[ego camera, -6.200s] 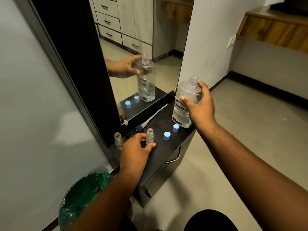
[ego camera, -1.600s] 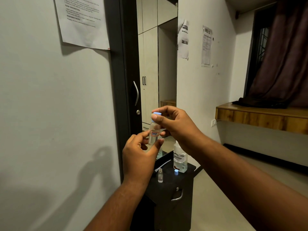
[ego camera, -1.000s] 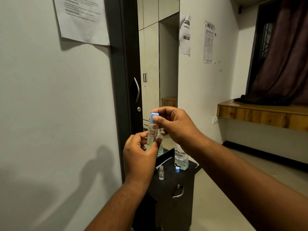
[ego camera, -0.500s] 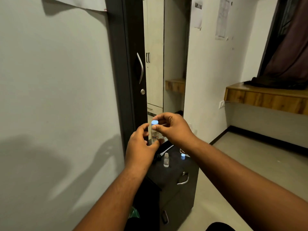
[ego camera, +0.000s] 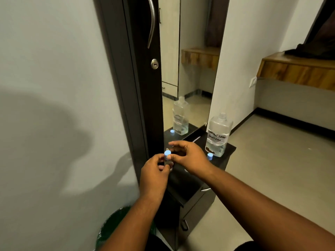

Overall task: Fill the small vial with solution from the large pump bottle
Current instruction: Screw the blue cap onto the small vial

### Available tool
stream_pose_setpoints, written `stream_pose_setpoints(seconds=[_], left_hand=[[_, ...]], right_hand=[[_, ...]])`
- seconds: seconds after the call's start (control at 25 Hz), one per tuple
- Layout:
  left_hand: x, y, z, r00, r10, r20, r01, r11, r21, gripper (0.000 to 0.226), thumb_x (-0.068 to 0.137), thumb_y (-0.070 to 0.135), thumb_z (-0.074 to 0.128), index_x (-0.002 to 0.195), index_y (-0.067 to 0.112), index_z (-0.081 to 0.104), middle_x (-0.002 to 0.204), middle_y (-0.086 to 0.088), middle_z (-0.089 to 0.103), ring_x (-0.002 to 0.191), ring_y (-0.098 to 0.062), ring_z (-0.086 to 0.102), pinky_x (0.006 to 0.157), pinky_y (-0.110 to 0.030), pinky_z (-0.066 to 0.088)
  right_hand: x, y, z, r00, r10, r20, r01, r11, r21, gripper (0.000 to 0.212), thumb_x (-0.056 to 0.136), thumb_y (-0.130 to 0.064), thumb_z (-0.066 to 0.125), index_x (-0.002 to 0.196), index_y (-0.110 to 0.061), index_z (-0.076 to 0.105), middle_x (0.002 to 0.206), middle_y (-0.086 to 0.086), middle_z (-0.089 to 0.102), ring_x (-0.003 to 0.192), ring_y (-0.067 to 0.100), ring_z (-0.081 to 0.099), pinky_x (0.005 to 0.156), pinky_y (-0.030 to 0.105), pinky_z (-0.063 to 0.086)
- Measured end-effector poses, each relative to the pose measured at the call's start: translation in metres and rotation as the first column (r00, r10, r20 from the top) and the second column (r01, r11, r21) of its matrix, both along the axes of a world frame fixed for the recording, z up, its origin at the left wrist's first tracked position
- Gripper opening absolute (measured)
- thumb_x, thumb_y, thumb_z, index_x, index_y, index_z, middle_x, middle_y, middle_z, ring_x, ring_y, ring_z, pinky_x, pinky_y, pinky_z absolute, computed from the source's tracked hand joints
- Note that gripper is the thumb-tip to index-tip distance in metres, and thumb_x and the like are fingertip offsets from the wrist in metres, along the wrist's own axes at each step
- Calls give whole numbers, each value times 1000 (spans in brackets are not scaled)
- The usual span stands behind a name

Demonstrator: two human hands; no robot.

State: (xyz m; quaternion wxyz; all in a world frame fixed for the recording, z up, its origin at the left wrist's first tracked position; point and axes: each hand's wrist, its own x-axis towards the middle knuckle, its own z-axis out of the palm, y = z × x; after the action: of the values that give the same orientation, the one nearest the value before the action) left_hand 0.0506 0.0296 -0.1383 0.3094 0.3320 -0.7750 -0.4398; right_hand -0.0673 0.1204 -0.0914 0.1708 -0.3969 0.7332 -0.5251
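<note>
A person's two bare forearms reach forward over a small black cabinet [ego camera: 183,182] that stands against a tall mirror [ego camera: 190,69]. The left hand [ego camera: 154,175] has its fingers curled around a small vial [ego camera: 167,162], holding it upright just above the cabinet top; most of the glass is hidden behind the fingers. A light blue cap [ego camera: 167,153] sits on top of the vial. The right hand [ego camera: 188,157] comes in from the right, thumb and forefinger pinching that cap, with the other fingers spread loosely above it.

Further back on the right of the cabinet top stands a large clear bottle [ego camera: 218,135], upright, its neck open with no pump on it. A white handwritten label wraps its middle, and a little clear liquid lies in the bottom. Just beside its base, on the near left, stands a second blue cap [ego camera: 210,156], apart from both hands.

The mirror shows the bottle and a blue cap reflected. To the left of the mirror runs a dark door [ego camera: 143,87] with a curved metal handle and a round lock. A bin with a green liner [ego camera: 112,230] sits on the floor at lower left, beside the pale wall
</note>
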Motion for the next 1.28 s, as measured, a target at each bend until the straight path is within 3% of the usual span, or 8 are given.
stream_pose_setpoints(seconds=[0.28, 0.44, 0.6, 0.72, 0.8, 0.92, 1.08, 1.28], left_hand=[[-28, -14, -46, 994, 20, 105, -22, 1000, 17, 34, 87, 29, 77, 120, 31, 67, 99, 15, 72, 80, 1, 68, 71, -21, 56], [-36, -14, -52, 993, 25, 112, -23, 1000, -16, 38, 88, 29, 76, 125, 29, 66, 103, 14, 71, 83, 1, 67, 74, -23, 56], [-28, -10, -46, 979, 114, 170, -116, 993, 2, 51, 83, 40, 79, 130, 34, 60, 105, 14, 68, 87, -3, 64, 73, -26, 54], [-10, 3, -49, 948, 259, 186, -233, 961, -150, 28, 78, 61, 70, 89, 37, 62, 72, 11, 56, 63, -4, 54, 50, -27, 44], [-9, 22, -53, 974, 159, 159, -126, 972, -200, 27, 80, 57, 71, 76, 33, 58, 66, 10, 51, 59, -4, 50, 49, -28, 43], [-28, 48, -54, 985, 16, 169, 36, 952, -304, 20, 85, 44, 74, 101, 34, 67, 80, 18, 56, 78, -5, 56, 65, -25, 48], [-51, 53, -55, 970, 11, 244, 70, 944, -322, 59, 92, 42, 67, 145, 32, 44, 118, 11, 62, 112, -14, 57, 88, -30, 52], [-77, 44, -56, 947, 31, 321, 37, 978, -205, 68, 95, 43, 62, 154, 26, 34, 118, 4, 69, 111, -17, 63, 91, -35, 53]], right_hand=[[-54, 14, -42, 935, -352, -48, 349, 936, -51, 14, 93, -18, 67, 93, -31, 74, 87, -18, 71, 85, -9, 64, 70, 10, 48], [-84, 32, -66, 885, -448, -130, 458, 887, 59, 19, 95, -20, 63, 95, -37, 71, 93, -22, 68, 89, -3, 63, 76, 22, 51], [-106, 55, -84, 850, -255, -460, 438, 827, 351, 29, 94, -18, 58, 116, -33, 68, 121, -8, 67, 107, 15, 63, 87, 30, 51], [-110, 59, -90, 834, -138, -535, 395, 825, 404, 34, 93, -17, 58, 123, -31, 65, 129, -7, 64, 113, 16, 61, 90, 32, 53], [-110, 58, -90, 813, -98, -574, 389, 825, 410, 35, 93, -19, 57, 125, -31, 64, 133, -7, 62, 116, 18, 60, 91, 35, 55], [-114, 57, -91, 788, -77, -611, 402, 815, 417, 35, 94, -20, 57, 127, -31, 63, 135, -7, 60, 116, 20, 60, 90, 38, 57], [-117, 57, -97, 775, -72, -627, 407, 817, 410, 36, 94, -19, 57, 128, -27, 63, 134, -2, 60, 114, 22, 61, 91, 37, 56], [-123, 53, -102, 790, -110, -603, 397, 842, 366, 34, 94, -15, 57, 126, -22, 65, 125, 3, 62, 107, 25, 63, 88, 37, 56]])
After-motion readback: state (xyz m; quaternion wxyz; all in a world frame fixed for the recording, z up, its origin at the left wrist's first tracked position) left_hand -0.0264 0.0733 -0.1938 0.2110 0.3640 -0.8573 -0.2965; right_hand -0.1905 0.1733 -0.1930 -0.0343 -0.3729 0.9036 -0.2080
